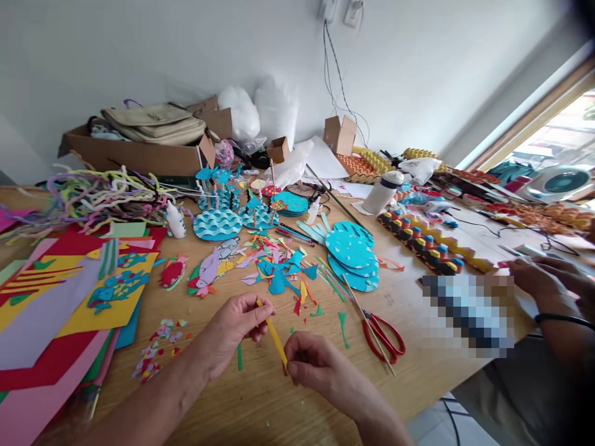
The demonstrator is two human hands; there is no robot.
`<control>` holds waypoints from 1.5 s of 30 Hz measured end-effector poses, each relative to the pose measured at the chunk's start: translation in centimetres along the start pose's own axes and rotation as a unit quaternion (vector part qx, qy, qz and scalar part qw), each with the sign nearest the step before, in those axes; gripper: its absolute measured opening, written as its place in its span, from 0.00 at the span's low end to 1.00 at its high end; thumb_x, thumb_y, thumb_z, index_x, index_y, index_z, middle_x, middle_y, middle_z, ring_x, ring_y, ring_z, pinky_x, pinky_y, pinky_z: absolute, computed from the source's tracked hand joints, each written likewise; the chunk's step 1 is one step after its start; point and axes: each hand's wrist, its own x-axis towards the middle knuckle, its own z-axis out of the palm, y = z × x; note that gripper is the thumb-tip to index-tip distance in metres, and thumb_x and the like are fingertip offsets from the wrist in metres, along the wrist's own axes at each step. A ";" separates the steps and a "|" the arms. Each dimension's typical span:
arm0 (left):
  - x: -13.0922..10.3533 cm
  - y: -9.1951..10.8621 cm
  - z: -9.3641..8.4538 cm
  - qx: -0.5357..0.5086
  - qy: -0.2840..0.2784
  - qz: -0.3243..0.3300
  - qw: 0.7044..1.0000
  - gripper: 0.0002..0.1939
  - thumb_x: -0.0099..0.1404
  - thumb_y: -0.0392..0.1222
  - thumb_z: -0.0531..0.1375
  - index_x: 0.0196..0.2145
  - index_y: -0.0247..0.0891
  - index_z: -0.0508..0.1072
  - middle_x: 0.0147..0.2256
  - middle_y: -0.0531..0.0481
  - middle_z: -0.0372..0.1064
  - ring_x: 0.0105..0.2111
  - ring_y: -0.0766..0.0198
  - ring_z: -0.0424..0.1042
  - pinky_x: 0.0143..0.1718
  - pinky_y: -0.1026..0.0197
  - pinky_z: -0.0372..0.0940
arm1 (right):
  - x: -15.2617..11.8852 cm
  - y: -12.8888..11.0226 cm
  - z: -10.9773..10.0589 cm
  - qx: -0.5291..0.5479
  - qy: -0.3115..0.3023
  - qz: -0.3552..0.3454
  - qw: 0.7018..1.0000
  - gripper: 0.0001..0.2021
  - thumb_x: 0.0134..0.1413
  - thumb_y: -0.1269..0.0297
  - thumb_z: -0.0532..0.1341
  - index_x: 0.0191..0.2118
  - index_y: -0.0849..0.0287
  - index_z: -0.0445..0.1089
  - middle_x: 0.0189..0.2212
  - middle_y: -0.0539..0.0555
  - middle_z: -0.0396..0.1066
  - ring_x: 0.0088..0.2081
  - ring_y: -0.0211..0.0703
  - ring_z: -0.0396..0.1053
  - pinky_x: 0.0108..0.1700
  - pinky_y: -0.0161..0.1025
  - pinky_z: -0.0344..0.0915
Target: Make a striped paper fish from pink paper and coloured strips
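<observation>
Between my two hands a narrow yellow paper strip (275,336) is held slantwise above the wooden table. My left hand (246,317) pinches its upper end between thumb and fingers. At the lower end, my right hand (309,360) grips it with curled fingers. Beyond the hands lie paper scraps (279,275) in blue, green and orange. Red-handled scissors (385,337) rest to the right, with a thin wooden stick (367,322) across them. Small coloured paper bits (158,350) are scattered left of my left forearm.
Coloured paper sheets (46,334) pile up at left. Round blue discs (353,254) are stacked right of centre. White glue bottles (176,221) and paper fish pieces (174,272) stand or lie farther back. At right, another person's hands (543,279) work over the table.
</observation>
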 end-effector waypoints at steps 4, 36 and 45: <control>0.4 0.2 -1.0 0.024 0.039 -0.004 0.999 0.15 0.51 0.50 0.63 0.22 0.35 0.67 0.20 0.56 0.64 0.20 0.73 0.58 0.21 0.70 0.53 | 0.5 0.9 0.0 0.000 -0.015 0.001 1.000 0.05 0.46 0.66 0.56 0.26 0.61 0.62 0.20 0.47 0.61 0.22 0.32 0.57 0.25 0.30 0.53; 3.0 -0.5 -6.1 0.460 0.023 0.040 0.887 0.04 0.48 0.38 0.54 0.18 0.37 0.64 0.18 0.58 0.59 0.21 0.67 0.58 0.22 0.65 0.49 | 4.3 3.9 4.5 -0.550 0.161 -0.299 0.763 0.07 0.55 0.74 0.55 0.29 0.59 0.67 0.26 0.49 0.68 0.29 0.38 0.64 0.31 0.35 0.56; 3.5 -1.0 -7.1 0.519 -0.002 0.067 0.852 0.05 0.50 0.35 0.53 0.19 0.37 0.66 0.20 0.57 0.62 0.24 0.67 0.61 0.24 0.66 0.51 | 4.5 3.5 5.1 -0.579 0.159 -0.279 0.750 0.06 0.53 0.73 0.57 0.27 0.58 0.65 0.26 0.49 0.67 0.29 0.38 0.61 0.30 0.36 0.55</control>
